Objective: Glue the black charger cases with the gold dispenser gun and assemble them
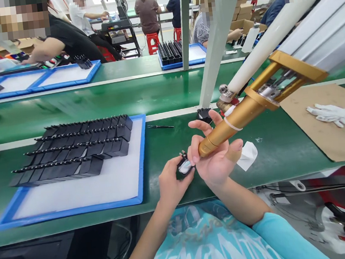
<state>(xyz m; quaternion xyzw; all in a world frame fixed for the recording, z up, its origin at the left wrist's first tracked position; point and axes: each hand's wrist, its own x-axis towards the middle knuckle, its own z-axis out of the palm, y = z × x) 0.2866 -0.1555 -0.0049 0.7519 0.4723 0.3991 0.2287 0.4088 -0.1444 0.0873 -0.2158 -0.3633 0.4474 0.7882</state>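
My left hand (172,180) pinches a small open black plastic housing (185,166) with metal pins at its top and a pale inside. My right hand (215,158) lies palm up around the lower end of a gold-coloured cylindrical tool (223,135). Its index finger curls by the tool's tip, next to the housing, while the other fingers and the thumb stand apart. Exactly how firmly it grips is partly hidden by the tool. To the left, a blue-rimmed tray (117,194) carries rows of black adapter-like housings (87,149) with pins upward.
A white pipe (258,40) and a grey body slope down from the upper right. A white scrap (247,155) and a thin black stick (160,126) lie on the green bench. White gloves (339,114) rest on cardboard (310,138). Co-workers sit beyond, near more trays (63,78).
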